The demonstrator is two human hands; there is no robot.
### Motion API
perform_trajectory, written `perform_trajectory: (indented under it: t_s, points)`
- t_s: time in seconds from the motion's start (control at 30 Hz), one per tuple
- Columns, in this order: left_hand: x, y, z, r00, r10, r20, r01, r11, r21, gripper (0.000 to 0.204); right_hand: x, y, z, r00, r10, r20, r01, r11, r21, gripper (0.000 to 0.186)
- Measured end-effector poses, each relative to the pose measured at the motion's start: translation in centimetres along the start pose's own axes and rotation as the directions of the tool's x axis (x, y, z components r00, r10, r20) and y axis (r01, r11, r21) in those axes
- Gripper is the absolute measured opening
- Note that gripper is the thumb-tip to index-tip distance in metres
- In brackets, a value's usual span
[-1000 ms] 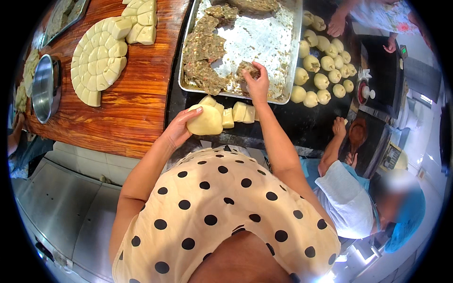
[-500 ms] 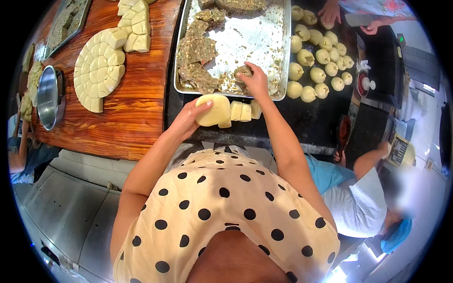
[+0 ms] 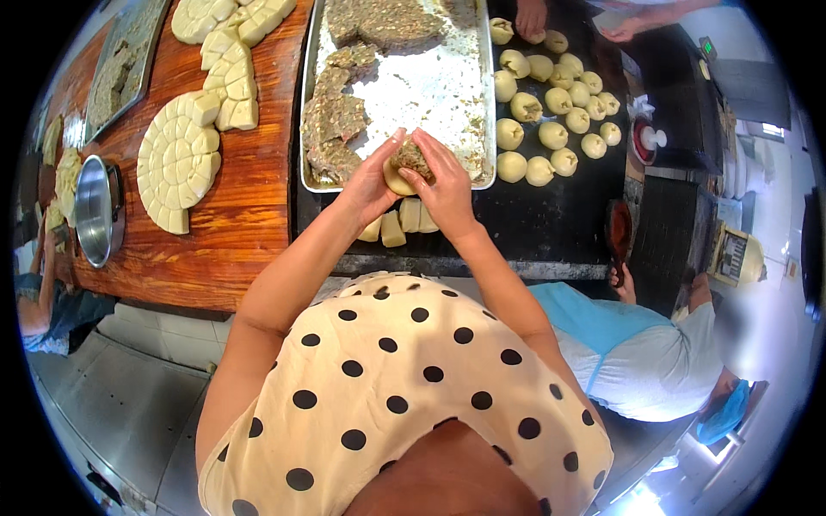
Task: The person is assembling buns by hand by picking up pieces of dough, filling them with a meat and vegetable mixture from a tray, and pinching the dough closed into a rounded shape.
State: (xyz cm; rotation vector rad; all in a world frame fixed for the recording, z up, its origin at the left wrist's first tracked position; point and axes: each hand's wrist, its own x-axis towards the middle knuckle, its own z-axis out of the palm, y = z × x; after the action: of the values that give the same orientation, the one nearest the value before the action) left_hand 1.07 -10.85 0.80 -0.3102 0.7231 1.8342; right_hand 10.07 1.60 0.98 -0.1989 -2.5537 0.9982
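Wooden worktop (image 3: 241, 232) left, black counter (image 3: 559, 215) right. Grey steel surface (image 3: 112, 404) below the worktop's edge. Bright light at lower right, pale floor (image 3: 774, 344) beside it.

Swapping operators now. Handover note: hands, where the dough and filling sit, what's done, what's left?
Left hand and right hand together cup one dough piece topped with filling, over the metal tray.
Done: filled balls sit on the black counter, right of the tray.
Left: close this one; cut dough pieces wait below the hands, filling slabs on the tray.
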Motion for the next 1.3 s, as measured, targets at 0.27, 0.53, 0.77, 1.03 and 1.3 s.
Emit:
perform_trajectory:
  t_s: [0.27,0.53,0.77,1.03,1.3]
  points:
    - [0.5,-0.8,2.4,0.991,0.021,-0.129,-0.016,0.999,0.038,0.04,0.2,-0.2,-3.0,0.97,0.227,0.089,-0.244,0.915,0.32,0.057]
    - [0.3,-0.4,7.0,0.997,0.056,0.06,-0.057,0.998,0.023,0.046,2.0,-2.0,-4.0,0.691,0.705,0.161,-0.181,-0.047,0.982,0.059]
    - [-0.4,-0.7,8.6,0.99,0.028,0.138,-0.058,0.974,0.217,0.049,1.4,-0.6,-4.3,0.679,0.727,0.102,-0.298,0.146,0.943,0.049]
    - [-0.4,-1.7,9.6,0.994,-0.01,0.106,-0.02,0.961,0.274,0.047,0.8,1.0,-5.9,0.63,0.748,0.209,-0.302,-0.012,0.953,0.035]
    - [-1.4,-2.9,8.4,0.979,-0.105,0.173,0.05,0.954,0.295,0.046,-1.8,-0.2,-6.7,0.711,0.688,0.144,-0.268,0.075,0.96,0.031]
